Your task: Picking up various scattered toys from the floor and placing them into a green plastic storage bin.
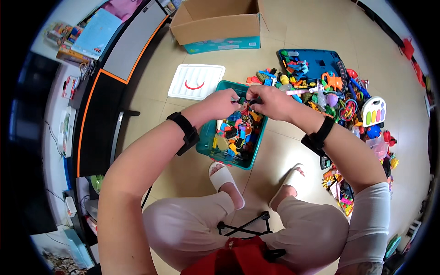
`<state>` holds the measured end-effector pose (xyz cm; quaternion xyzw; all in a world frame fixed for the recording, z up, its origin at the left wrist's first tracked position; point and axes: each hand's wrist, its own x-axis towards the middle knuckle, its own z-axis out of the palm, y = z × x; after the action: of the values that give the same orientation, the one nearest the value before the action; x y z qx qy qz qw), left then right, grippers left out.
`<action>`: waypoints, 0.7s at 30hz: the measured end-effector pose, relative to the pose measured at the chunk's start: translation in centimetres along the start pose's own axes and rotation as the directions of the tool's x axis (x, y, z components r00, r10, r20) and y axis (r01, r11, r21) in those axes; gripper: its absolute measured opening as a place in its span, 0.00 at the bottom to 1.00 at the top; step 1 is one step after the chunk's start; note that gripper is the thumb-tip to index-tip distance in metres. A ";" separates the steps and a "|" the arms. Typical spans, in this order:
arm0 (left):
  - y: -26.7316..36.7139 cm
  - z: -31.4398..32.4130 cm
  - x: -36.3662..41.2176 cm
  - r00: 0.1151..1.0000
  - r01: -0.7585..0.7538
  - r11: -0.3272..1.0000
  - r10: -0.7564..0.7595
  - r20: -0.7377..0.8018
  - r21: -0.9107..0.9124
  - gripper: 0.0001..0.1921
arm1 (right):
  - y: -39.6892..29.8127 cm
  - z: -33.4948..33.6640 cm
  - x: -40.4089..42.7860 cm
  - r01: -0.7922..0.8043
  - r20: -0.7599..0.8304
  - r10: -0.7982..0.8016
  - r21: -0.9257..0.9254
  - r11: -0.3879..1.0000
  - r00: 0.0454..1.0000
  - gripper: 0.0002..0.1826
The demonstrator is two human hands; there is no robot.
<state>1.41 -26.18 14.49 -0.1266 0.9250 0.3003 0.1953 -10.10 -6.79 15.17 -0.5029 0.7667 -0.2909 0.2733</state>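
Observation:
Both hands are close together over the far half of a teal plastic bin [205, 139], which is heaped with small mixed toys [237, 132]. My left hand [225, 103] has its thumb and fingertips closed on a small dark piece [242, 100], partly hidden by the fingers. From the other side my right hand [270, 102] pinches a small black piece [256, 101] close to the dark one; whether the two pieces are joined I cannot tell. A white ribbed lid [196, 80] with a red handle lies on the floor, left of the bin's far end.
A large toy pile [331, 99] spreads on the floor at the right, partly on a dark blue tray [318, 62]. An open cardboard box [216, 31] stands beyond the lid. A TV cabinet [99, 123] runs along the left. My slippered feet [223, 177] flank the bin's near end.

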 end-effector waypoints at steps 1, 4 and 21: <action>-0.5 0.1 -0.1 0.998 -0.025 1.000 0.025 -0.055 -0.012 0.23 | -0.1 0.4 0.5 0.002 0.010 -0.002 -0.015 1.000 1.000 0.14; -3.1 -0.4 -0.3 1.000 0.012 1.000 -0.012 -0.020 -0.003 0.21 | -0.1 1.4 1.3 0.032 0.016 -0.032 -0.014 0.999 0.999 0.15; -5.7 1.4 2.7 0.993 0.016 1.000 -0.017 0.114 0.012 0.21 | 8.0 7.5 -1.8 -0.467 0.051 0.465 0.163 0.869 0.884 0.23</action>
<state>1.36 -30.16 9.40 -0.1158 0.9130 0.3003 0.2508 -9.04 -3.75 4.53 -0.2793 0.8363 -0.2783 0.3810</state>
